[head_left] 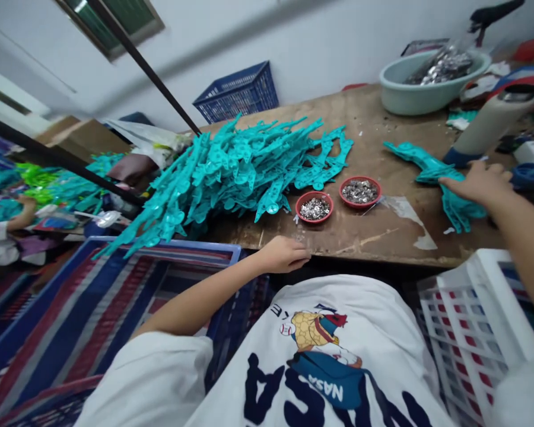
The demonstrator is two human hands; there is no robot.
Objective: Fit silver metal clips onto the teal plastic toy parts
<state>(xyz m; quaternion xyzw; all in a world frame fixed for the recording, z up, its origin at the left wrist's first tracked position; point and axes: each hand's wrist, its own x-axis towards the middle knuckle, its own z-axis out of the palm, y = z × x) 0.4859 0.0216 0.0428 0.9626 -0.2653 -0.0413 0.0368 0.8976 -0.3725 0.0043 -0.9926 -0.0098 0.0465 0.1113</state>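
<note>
Your right hand [485, 182] lay over a teal plastic part [458, 207], perhaps to steady it; whether the fingers gripped it, I couldn't tell. Your left hand [285, 254] was loosely curled closed at the table [323, 240] edge, anything inside hidden. Just beyond it sat two red baskets [314, 222] of metal pieces [315, 209], probably for easy reach.

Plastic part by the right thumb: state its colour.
The plastic part is turquoise, best seen in the head view.

Metal bits [315, 209] too small for detail
</note>
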